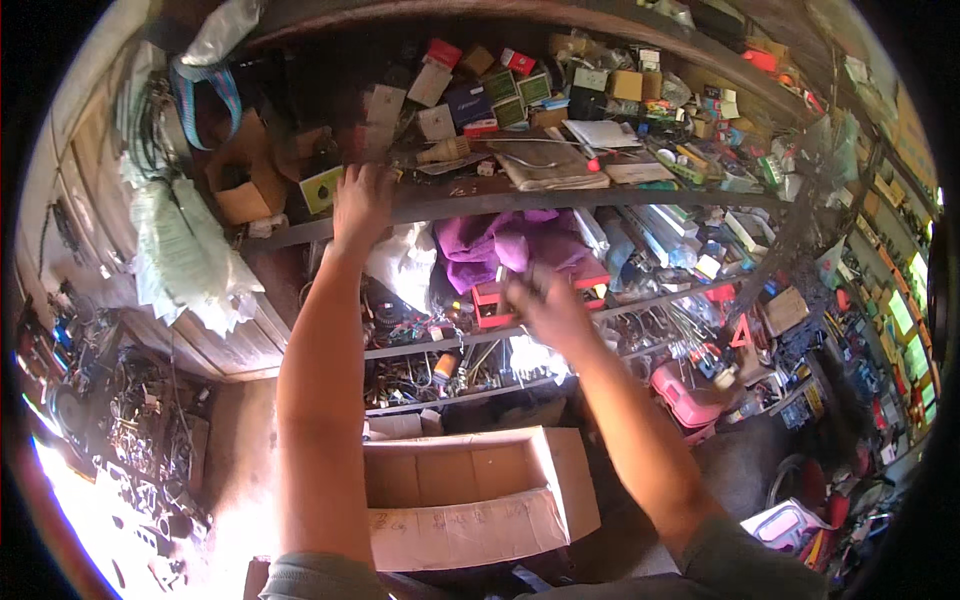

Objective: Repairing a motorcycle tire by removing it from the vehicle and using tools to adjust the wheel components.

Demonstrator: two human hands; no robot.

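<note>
Your left hand (pixel 362 203) is at the shelf edge (pixel 480 203), right hand (pixel 548 308) by one purple cloth (pixel 463 247), both grips impossible to tell.

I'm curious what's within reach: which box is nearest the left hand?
The small green-and-yellow box just left of the left hand; the open brown carton stands farther left.

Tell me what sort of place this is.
Likely a repair workshop or a spare-parts store; I can't tell which. Crowded shelves hold jumbled small boxes, and cluttered metal parts are piled at the far left.
</note>
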